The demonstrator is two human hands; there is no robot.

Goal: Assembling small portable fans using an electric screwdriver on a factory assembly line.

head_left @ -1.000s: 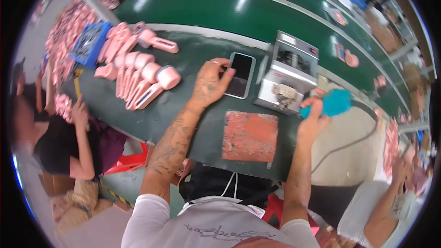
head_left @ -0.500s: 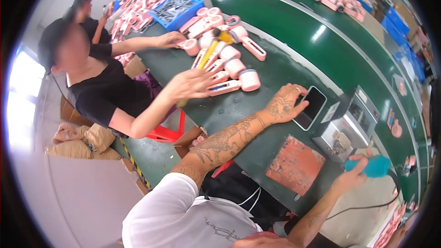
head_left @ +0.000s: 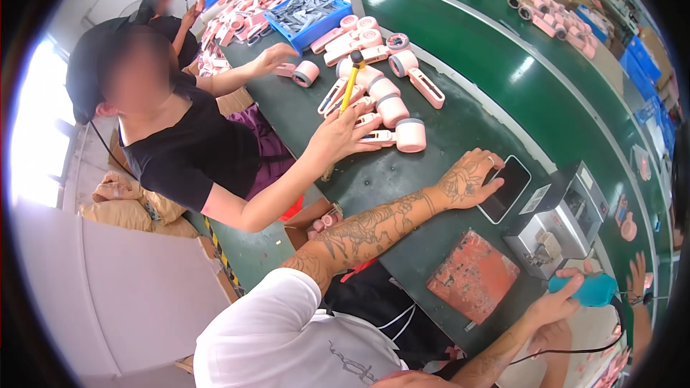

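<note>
- Since the earlier frame, the co-worker's hand has drawn back from the pink parts toward the table edge.
- Left hand lies flat and spread, fingertips on the phone, as before.
- Right hand, nearer than the phone, grips the teal tool beside the grey machine.

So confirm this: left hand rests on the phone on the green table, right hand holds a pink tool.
One thing is wrong: the tool in the right hand is teal, not pink, as the head view shows. The left hand does rest on the phone on the green table.
</note>
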